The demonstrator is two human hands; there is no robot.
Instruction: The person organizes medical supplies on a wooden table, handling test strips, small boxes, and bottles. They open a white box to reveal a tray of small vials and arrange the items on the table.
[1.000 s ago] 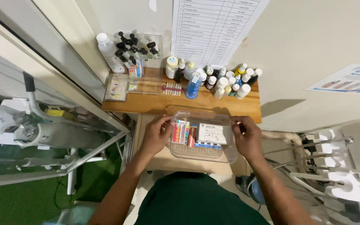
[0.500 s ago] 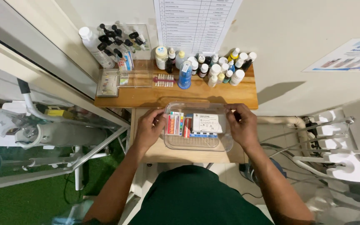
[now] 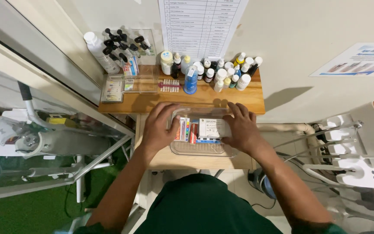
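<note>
Left hand and right hand grip opposite ends of a clear rectangular plastic box, fingers curled over its rim, above a wooden shelf.

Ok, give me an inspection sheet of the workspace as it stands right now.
Surface: wooden shelf against the wall, lower wooden ledge beneath.
Job's things: clear plastic box on the ledge, holding a white carton and coloured packets.
Clutter: small bottles, blue bottle, white spray bottle, flat clear cases.
Hands: left hand and right hand grip the box's ends.
Cables: tubing at right.
Surroundings: printed sheet on wall, dental unit, green floor.
</note>
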